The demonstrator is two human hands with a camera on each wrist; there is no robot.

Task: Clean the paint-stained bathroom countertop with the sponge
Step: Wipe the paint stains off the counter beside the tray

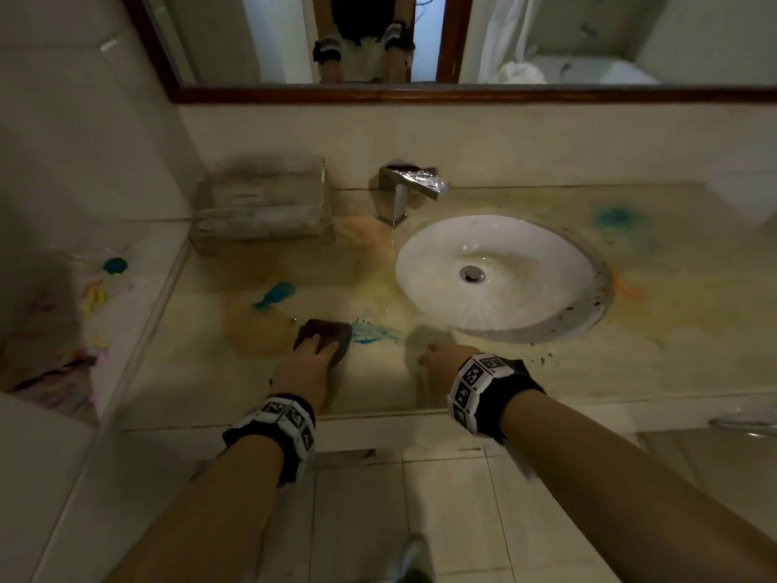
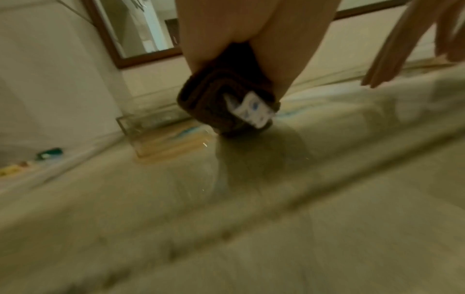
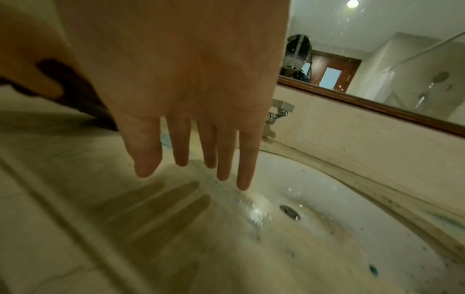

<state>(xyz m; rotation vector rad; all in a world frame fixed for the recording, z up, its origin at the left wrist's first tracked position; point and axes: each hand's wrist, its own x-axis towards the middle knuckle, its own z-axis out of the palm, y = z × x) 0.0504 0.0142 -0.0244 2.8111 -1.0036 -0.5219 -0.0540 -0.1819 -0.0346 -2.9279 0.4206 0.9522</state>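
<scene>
on countertop (image 1: 525,372): left hand (image 1: 309,363) grips sponge (image 1: 326,332); right hand (image 3: 191,79) flat, fingers straight.

Sponge (image 1: 326,332) under left hand (image 1: 309,363): dark brown, with white tag bearing blue marks on its near face; countertop (image 1: 525,372): pale beige-yellow; teal smear (image 1: 372,332) between the hands; teal blob (image 1: 275,294) beyond left hand; orange-brown wash (image 1: 252,330) just left of sponge; basin (image 1: 496,271) beyond right hand (image 1: 441,357): white, rim dark-speckled; wristbands (image 1: 475,385): black with white-and-black square markers; mirror frame (image 1: 462,94): reddish brown.
</scene>
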